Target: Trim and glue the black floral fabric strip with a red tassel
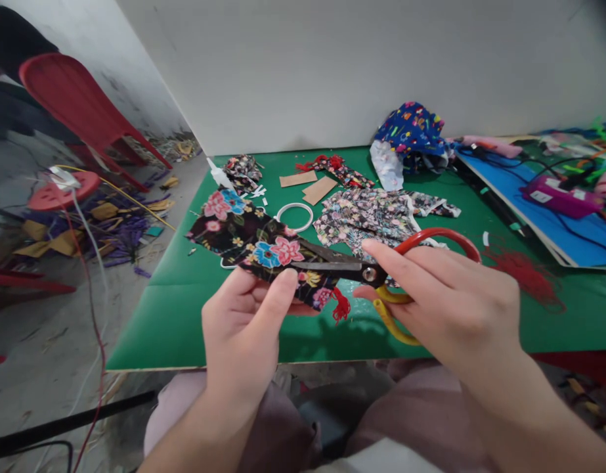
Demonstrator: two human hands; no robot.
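My left hand [253, 309] pinches a strip of black floral fabric [234, 226], thumb on top and fingers underneath. A red tassel [341, 306] hangs near the fabric's right end. In my right hand [450, 295] is a pair of scissors [369, 271] with one red and one yellow handle loop. The scissor blades are parted and reach left over the fabric, one tip close to my left thumb. Whether the fabric lies between the blades is hard to tell. Behind the scissors lies a crumpled piece of floral cloth [362, 217] with white edging.
On the green table [165, 322] are a white ring [295, 217], brown card pieces [320, 189], a red-tasselled floral piece [339, 169] and a blue patterned cloth bundle [411, 131]. Red threads [526, 272] and a purple device [561, 196] with cables lie right. A red chair [81, 98] stands left.
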